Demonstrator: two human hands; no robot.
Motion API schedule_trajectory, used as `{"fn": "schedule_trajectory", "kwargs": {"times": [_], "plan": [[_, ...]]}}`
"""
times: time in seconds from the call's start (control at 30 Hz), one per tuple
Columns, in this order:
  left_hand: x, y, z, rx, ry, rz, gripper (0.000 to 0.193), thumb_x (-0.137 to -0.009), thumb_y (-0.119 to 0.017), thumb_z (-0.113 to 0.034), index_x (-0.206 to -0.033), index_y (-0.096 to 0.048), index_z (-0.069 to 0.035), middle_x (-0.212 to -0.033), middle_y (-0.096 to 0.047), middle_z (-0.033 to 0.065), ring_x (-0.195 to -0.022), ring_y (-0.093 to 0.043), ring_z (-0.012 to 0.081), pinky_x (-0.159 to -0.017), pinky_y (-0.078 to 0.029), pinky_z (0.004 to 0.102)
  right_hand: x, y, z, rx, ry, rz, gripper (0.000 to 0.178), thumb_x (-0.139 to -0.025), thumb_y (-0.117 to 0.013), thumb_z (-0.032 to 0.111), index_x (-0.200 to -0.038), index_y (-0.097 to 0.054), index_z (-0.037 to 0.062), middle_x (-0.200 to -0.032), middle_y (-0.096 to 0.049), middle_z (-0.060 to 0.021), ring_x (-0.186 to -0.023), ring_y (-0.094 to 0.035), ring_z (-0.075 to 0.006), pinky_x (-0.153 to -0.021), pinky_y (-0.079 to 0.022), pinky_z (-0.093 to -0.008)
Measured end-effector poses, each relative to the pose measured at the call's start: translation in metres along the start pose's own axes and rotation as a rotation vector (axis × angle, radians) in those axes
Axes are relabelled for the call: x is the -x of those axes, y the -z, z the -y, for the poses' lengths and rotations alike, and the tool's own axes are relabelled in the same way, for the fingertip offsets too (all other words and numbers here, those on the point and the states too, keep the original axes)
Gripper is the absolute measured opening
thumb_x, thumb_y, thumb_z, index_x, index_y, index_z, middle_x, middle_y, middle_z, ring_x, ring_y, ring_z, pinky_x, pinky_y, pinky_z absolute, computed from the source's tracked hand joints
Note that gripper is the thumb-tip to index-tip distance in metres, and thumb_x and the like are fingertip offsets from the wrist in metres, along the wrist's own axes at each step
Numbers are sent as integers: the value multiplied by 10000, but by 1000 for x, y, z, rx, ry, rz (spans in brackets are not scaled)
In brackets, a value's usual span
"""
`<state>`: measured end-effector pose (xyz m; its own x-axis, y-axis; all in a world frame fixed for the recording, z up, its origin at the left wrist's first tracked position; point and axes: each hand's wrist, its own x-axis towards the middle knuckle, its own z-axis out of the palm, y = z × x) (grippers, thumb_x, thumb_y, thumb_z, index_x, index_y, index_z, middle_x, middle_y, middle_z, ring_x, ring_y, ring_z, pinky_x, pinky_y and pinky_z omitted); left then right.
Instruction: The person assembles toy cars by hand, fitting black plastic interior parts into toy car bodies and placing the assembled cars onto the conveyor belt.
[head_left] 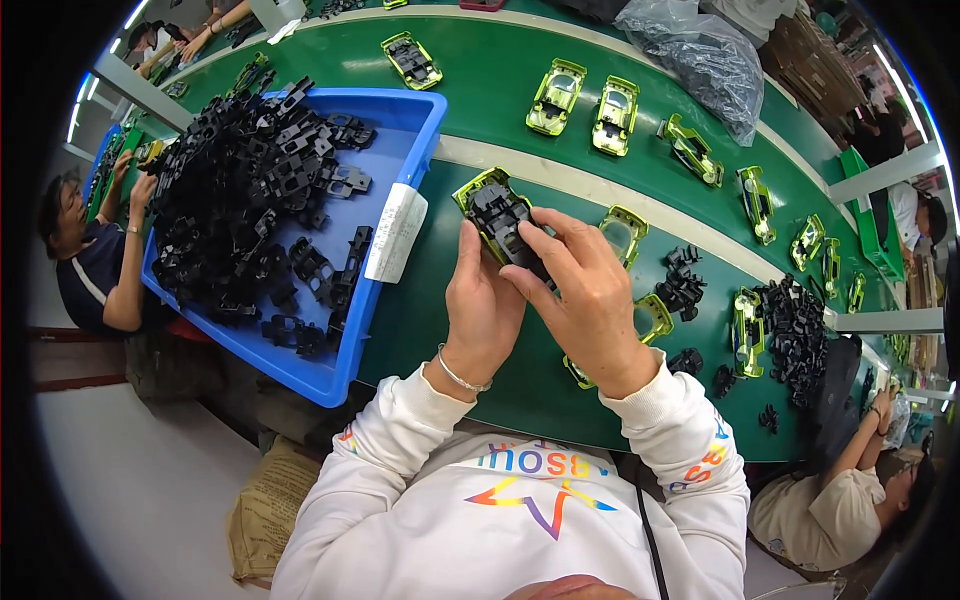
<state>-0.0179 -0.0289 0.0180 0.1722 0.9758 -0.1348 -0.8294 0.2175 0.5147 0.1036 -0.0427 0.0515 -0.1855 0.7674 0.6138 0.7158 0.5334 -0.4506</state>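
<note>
Over the green bench, my left hand (pixel 480 310) cradles a lime-green toy car body (pixel 462 197) from below. A black plastic interior part (pixel 492 208) sits inside that shell. My right hand (pixel 590 290) grips the near end of the same piece, its fingers on the black part and its thumb along the edge. The far end of the car body points away from me, and my fingers hide its near end. More lime-green car shells (pixel 626 232) (pixel 655 318) lie just right of and beneath my right hand.
A blue bin (pixel 405 130) heaped with black plastic parts (pixel 240 170) stands at left. Farther off, several green car bodies (pixel 557 97) rest on the green belt (pixel 480 110). Small black parts (pixel 795 330) are piled at right. Co-workers (pixel 90 240) (pixel 840 500) sit on both sides.
</note>
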Motion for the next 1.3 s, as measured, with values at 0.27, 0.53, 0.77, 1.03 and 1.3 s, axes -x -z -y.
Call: {"fn": "schedule_trajectory", "kwargs": {"times": [0.27, 0.53, 0.77, 1.03, 1.3], "plan": [[-1, -2, -3, 28, 17, -5, 451, -1109, -261, -385, -1309, -504, -63, -1216, -609, 74, -1122, -590, 173, -981, -483, 350, -2, 0, 0, 21, 31, -17, 458, -728, -814, 119, -1134, -634, 8, -1184, -623, -144, -905, -631, -310, -730, -547, -378], [-2, -4, -4, 32, 30, 4, 455, -1107, -271, -390, -1328, -493, -60, -1218, -609, 70, -1121, -590, 174, -983, -480, 349, -6, 0, 2, 7, -20, -14, 438, -745, -828, 146, -1133, -669, 19, -1188, -648, -129, -932, -645, -318, -770, -540, -393], [-4, 9, -2, 2, 79, 25, 436, -1104, -292, -397, -1326, -496, -83, -1188, -613, 54, -1081, -603, 155, -941, -498, 341, -11, 7, 8, 97, -100, 110, 368, -781, -805, 203, -1090, -683, 45, -1155, -647, -104, -862, -638, -275, -727, -463, -386], [-6, 11, -3, -14, 109, -5, 425, -1103, -308, -399, -1313, -512, -91, -1177, -614, 44, -1067, -598, 143, -936, -497, 337, -18, 11, 7, 174, -35, 141, 336, -785, -797, 206, -1061, -688, 48, -1133, -642, -93, -880, -632, -253, -744, -441, -384], [-7, 14, -2, -31, 97, 13, 409, -1105, -317, -378, -1309, -515, -83, -1173, -613, 47, -1076, -592, 147, -948, -489, 343, -6, 4, 9, 231, -63, 123, 366, -783, -790, 200, -1109, -680, 74, -1129, -647, -71, -885, -614, -244, -728, -425, -378]]}}
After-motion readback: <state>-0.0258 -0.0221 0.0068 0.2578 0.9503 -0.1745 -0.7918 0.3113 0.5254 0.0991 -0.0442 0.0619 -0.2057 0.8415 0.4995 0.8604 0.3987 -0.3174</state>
